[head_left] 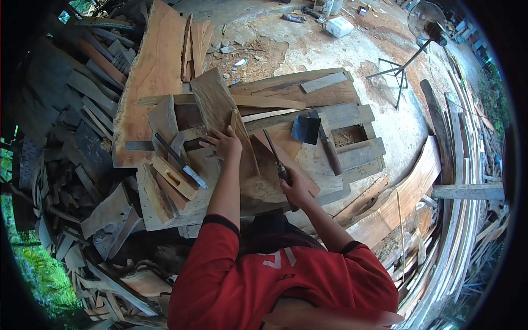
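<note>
My left hand point(224, 144) lies with its fingers spread against the lower part of a rough, upward-tilted wooden board point(213, 102) on the workbench. A thin wood strip point(235, 122) stands by its fingertips. Closed around the dark handle of a long, narrow-bladed tool is my right hand point(297, 186). The tool's blade point(270, 144) points away from me; whether it is a chisel or a file I cannot tell. Beneath it rests a flat reddish-brown board point(300, 175). A wooden-handled tool point(330, 153) lies to the right, beside a dark, wide metal blade point(306, 130).
On the bench's left are a long dark tool with a white-wrapped handle point(180, 160) and a slotted wooden block point(175, 179). A large slab point(154, 71) leans beyond it. Scrap wood point(110, 220) heaps at the left, long planks point(459, 148) at the right. A standing fan point(426, 25) is far right.
</note>
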`<control>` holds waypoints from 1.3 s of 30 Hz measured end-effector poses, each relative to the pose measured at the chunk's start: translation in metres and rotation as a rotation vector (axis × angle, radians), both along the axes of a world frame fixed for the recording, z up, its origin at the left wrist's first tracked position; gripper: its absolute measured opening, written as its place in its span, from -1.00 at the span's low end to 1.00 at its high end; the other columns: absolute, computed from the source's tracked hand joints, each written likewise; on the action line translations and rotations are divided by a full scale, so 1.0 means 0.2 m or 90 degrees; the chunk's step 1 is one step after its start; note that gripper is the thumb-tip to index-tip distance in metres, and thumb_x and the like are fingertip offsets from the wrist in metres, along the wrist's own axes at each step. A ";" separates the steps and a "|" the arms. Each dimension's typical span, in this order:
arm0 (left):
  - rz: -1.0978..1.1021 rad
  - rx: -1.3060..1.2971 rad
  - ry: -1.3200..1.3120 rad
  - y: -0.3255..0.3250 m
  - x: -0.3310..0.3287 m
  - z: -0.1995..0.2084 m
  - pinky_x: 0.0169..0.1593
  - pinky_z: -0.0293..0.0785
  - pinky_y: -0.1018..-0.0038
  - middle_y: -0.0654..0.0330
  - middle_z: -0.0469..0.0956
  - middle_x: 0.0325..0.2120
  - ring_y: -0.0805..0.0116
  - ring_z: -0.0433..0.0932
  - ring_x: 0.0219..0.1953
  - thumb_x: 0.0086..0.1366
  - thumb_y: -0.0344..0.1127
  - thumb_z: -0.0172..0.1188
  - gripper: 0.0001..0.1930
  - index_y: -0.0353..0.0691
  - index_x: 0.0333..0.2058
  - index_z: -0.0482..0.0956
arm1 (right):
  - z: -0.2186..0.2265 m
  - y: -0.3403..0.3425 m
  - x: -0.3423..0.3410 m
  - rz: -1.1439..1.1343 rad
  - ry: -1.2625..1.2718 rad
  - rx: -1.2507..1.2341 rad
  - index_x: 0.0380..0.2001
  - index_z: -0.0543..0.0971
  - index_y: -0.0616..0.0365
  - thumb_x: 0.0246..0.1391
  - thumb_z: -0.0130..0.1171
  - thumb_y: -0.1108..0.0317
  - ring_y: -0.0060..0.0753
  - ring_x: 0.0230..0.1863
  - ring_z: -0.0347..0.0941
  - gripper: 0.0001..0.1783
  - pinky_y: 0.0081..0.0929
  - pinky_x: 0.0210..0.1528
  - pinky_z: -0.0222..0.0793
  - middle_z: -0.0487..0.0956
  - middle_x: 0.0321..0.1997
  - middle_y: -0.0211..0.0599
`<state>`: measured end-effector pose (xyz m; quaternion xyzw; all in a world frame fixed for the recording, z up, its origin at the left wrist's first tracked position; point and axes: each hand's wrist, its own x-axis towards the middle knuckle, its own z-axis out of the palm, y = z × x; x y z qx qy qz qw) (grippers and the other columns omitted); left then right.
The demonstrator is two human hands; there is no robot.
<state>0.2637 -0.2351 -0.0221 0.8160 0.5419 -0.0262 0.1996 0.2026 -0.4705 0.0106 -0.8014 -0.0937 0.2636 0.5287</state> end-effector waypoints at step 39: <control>-0.206 0.145 -0.192 0.09 -0.05 -0.16 0.12 -0.09 -0.07 0.10 -0.03 0.22 -0.05 -0.17 0.27 0.32 -0.03 -0.33 -0.59 0.22 0.12 0.23 | -0.05 0.40 0.17 0.154 -0.245 -0.071 0.06 0.31 0.12 -0.08 0.10 0.37 0.00 -0.33 0.45 -0.45 -0.25 -0.27 0.35 0.47 -0.38 0.09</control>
